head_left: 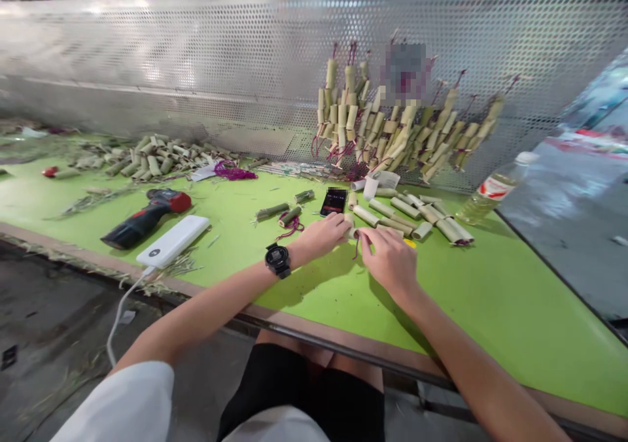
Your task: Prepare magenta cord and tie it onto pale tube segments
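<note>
My left hand (328, 234), with a black watch on its wrist, has its fingers closed on a short pale stick piece (349, 225) above the green table. Close beside it, my right hand (390, 257) pinches a dark purple string (357, 249) at the end of the piece; the string's tip hangs down. Loose cut stick pieces (366, 216) lie just beyond both hands. A phone (333, 201) rests behind my left hand. Left of it are darker green pieces (272, 211), one with purple string (293, 227).
Bundles of strung pieces (392, 128) lean on the perforated metal panel (220, 56). An oil-coloured bottle (495, 190) stands right. Left lie a power drill (147, 218), a cabled white power bank (174, 240), a pile of pieces (152, 157) and purple string (235, 170). The table edge (314, 327) runs before me.
</note>
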A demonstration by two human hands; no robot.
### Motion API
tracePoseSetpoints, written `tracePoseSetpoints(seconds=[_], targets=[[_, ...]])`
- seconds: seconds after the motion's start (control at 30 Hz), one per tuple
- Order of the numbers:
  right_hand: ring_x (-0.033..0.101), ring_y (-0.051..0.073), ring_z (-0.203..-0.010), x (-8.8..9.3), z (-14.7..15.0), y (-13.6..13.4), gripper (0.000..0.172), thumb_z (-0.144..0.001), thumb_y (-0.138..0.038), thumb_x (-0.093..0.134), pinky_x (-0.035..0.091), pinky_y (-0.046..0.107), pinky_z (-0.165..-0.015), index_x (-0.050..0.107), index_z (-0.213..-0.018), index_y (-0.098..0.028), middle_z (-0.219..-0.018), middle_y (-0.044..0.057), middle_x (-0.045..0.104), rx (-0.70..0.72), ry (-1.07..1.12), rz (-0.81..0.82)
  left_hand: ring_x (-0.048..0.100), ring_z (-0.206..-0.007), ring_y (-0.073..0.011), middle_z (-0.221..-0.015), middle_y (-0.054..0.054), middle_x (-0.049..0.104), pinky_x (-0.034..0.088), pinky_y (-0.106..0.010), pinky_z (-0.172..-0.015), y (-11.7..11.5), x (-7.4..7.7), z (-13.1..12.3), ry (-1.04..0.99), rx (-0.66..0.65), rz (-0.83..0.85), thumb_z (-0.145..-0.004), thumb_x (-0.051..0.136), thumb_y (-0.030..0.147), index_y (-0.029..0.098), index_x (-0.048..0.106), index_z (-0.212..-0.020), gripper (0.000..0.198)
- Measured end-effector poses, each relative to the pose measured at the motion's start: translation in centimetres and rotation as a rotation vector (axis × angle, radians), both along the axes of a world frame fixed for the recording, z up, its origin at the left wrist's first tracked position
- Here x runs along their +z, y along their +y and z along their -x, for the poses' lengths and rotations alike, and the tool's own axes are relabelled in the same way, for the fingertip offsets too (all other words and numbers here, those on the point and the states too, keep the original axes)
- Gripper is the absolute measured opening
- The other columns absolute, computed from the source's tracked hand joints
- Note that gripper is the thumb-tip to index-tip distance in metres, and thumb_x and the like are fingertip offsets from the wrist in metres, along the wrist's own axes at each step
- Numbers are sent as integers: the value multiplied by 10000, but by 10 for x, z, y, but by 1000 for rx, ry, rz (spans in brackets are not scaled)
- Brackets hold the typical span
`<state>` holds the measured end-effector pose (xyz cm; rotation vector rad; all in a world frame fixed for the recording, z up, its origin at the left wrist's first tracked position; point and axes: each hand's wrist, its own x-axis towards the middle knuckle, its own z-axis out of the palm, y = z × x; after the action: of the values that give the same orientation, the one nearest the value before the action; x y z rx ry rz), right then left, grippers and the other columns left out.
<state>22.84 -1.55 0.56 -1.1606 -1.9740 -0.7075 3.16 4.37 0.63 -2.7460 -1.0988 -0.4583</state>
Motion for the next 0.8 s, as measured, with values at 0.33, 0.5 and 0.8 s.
tracePoseSetpoints(seconds=[0.33, 0.5, 0.8], targets=[[732, 151, -741, 1, -1, -2, 228, -1010, -120, 613, 496, 245, -598, 827, -986, -194, -816, 29, 820, 2, -29, -11, 677, -1044, -223, -1196, -118, 690, 604, -315, -748, 10, -11, 23, -191, 17, -39, -1003, 682, 267, 155, 681, -1183, 212], [738, 145, -737, -5, -1, -3, 237, -999, -91, 613, 508, 241, -580, 821, -1037, -199, -835, 18, 826, 29, -39, 37, 698, -1088, -227, -1187, -96, 737, 621, -342, -829, 11, -16, 28, -239, -9, -36, -985, 687, 198, 178, 683, -1229, 244], [741, 128, -749, 2, 4, -12, 202, -990, -97, 644, 496, 241, -618, 814, -1038, -194, -846, -3, 832, 12, -54, 4, 709, -1087, -225, -1173, -108, 761, 626, -394, -908, 10, -16, 32, -369, -46, -115, -960, 683, 110, 162, 690, -1159, 205]])
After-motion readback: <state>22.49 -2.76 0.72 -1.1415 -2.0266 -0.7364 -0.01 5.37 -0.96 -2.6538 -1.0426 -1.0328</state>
